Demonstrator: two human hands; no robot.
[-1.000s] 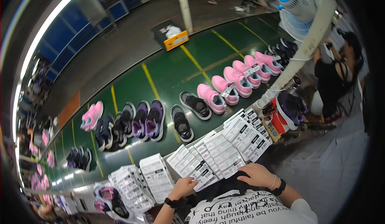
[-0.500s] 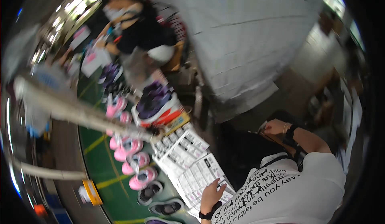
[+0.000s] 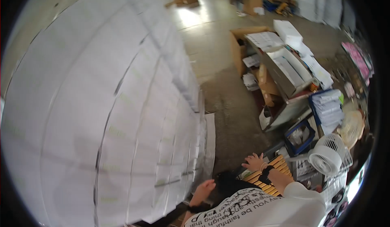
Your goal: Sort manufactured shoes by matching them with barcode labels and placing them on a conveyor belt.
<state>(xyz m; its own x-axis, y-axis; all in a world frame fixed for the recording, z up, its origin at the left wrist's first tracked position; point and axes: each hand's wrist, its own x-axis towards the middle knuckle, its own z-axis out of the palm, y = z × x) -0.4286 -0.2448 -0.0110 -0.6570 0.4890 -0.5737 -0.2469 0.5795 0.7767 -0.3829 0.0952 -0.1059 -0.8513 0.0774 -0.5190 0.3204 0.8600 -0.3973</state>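
Observation:
My right hand is spread, with nothing in it, beside the upper edge of a slatted yellow-brown seat. I cannot tell whether its fingers touch the edge. Lower and to the left, my left hand hangs near the foot of a tall stack of white cartons. Its fingers are curled together, and nothing shows in them. Dark bands circle both wrists.
A white fan stands right of the seat. Beyond it, a blue crate and a bench with an open white box flank the concrete floor. Further back are brown cartons.
My view has swung right, away from the green conveyor with shoes. My left hand has left the sheets of labels. The fingers of my right hand have spread.

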